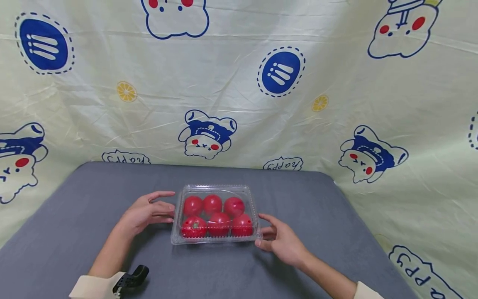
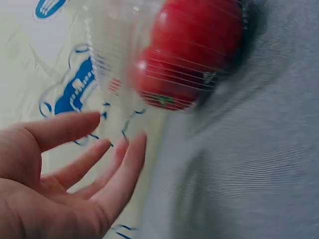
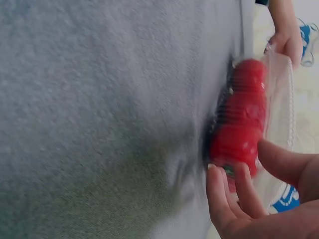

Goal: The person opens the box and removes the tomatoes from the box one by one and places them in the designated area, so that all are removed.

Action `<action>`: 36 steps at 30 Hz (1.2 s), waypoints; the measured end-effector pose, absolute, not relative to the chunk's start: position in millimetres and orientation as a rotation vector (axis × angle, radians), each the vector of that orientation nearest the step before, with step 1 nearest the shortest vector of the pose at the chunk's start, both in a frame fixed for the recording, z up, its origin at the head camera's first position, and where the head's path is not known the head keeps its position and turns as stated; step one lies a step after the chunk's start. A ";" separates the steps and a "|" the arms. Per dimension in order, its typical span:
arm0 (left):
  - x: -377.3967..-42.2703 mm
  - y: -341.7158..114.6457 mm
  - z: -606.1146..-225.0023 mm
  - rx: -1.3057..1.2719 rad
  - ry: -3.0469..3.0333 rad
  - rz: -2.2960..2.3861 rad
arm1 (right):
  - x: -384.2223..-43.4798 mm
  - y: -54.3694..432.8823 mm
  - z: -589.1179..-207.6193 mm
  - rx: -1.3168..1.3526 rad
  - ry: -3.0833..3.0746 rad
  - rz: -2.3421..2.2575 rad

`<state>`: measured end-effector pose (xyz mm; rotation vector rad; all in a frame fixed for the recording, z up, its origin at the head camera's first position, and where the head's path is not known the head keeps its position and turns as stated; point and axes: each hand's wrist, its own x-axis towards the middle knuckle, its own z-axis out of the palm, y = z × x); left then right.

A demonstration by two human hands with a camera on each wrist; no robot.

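Note:
A clear plastic clamshell box holds several red tomatoes; its lid is down over them. Green stem marks show on some tomatoes. At the box's left side is my left hand, fingers spread and loosely bent; the left wrist view shows a gap between its fingertips and the box. My right hand is at the box's front right corner, thumb toward the front and fingers along the side. In the right wrist view its fingertips overlap the box's end; firm contact is hard to tell.
The box is on a grey cloth-covered table. Behind and around the table hangs a pale printed curtain with cartoon bears and orange slices. A black strap is on my left wrist beside a cream sleeve.

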<state>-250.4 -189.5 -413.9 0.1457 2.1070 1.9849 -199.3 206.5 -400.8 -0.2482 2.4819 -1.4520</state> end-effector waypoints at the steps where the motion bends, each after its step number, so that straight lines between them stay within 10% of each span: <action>1: -249.0 -188.3 -407.9 0.123 2.187 1.945 | -200.4 208.4 -401.0 -0.250 2.460 -1.458; 12: -227.2 -98.6 -345.9 0.354 3.012 1.230 | -213.4 223.4 -392.1 -0.164 2.225 -1.557; 26: -202.1 2.6 -379.0 1.048 3.191 0.725 | -222.2 227.3 -402.3 -0.110 2.044 -1.727; 36: -200.7 17.4 -397.2 1.099 3.202 0.529 | -232.1 224.3 -412.2 -0.053 1.998 -1.805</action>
